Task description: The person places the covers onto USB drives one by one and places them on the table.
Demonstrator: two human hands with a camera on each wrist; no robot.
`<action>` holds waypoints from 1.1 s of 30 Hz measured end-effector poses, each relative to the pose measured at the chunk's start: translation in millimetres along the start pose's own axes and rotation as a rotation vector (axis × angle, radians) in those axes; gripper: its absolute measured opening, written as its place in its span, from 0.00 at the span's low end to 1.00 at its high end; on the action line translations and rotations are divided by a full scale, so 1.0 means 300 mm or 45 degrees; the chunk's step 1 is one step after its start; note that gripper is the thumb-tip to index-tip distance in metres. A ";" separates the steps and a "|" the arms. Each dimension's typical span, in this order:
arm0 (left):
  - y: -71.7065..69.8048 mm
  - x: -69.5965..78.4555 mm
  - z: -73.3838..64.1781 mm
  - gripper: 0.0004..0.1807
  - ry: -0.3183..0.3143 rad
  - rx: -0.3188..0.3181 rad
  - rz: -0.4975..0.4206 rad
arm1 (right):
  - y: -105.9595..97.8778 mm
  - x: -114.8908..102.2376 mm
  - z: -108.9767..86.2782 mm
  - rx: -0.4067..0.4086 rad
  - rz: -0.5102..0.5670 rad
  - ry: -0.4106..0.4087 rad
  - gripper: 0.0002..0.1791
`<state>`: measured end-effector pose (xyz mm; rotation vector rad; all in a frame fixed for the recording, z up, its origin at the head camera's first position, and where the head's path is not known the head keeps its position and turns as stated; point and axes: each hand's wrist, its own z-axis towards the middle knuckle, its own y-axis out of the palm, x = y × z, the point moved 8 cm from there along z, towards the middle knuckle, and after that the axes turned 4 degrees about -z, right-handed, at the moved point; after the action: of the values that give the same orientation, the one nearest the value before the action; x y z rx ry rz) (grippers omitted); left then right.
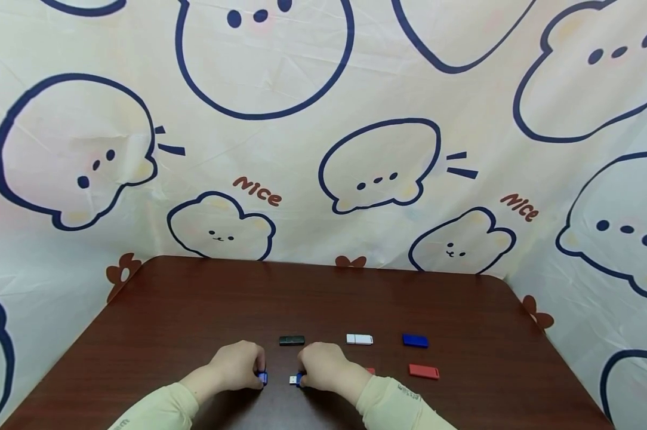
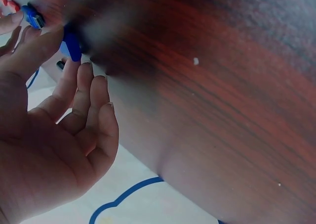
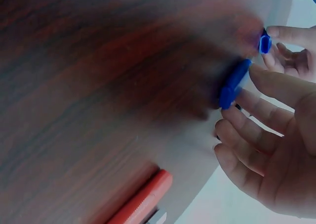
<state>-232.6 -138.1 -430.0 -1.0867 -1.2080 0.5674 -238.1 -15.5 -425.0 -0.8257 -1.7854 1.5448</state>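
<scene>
Low over the table, my left hand [image 1: 237, 363] pinches a small blue USB stick cap [image 1: 263, 378] between thumb and fingertips. Its hollow end shows in the right wrist view, where the blue cap [image 3: 265, 43] is beyond the other hand. My right hand [image 1: 326, 367] pinches a blue USB stick [image 3: 234, 84] with its bare metal plug [image 1: 293, 380] pointing left toward the cap. A gap separates the plug from the cap. In the left wrist view the cap [image 2: 72, 47] sits between thumb and forefinger, the other fingers loosely bent.
Behind the hands on the brown table [image 1: 205, 310] lie a black USB stick [image 1: 292, 340], a white one [image 1: 359, 339] and a blue one [image 1: 415, 340]. A red stick [image 1: 424, 371] lies to the right; another red piece [image 1: 370, 371] is mostly hidden by my right forearm. A printed curtain [image 1: 302, 149] surrounds the table.
</scene>
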 end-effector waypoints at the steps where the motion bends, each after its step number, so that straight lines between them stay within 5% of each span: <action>1: 0.001 -0.001 0.000 0.13 0.000 0.003 0.002 | 0.001 -0.004 0.001 0.009 -0.016 0.001 0.09; 14: 0.012 -0.014 -0.002 0.14 -0.042 -0.008 -0.046 | 0.011 -0.016 -0.001 0.015 0.048 -0.029 0.14; 24: 0.005 -0.004 -0.004 0.11 -0.077 -0.020 -0.082 | 0.004 0.029 -0.013 -0.019 0.332 0.007 0.15; 33: -0.006 0.017 0.016 0.10 -0.011 -0.027 -0.235 | -0.018 0.088 -0.019 -0.011 0.593 0.015 0.12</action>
<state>-235.7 -132.8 -426.2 -0.9791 -1.3085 0.4184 -249.9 8.0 -417.4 -1.3213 -1.6664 1.8095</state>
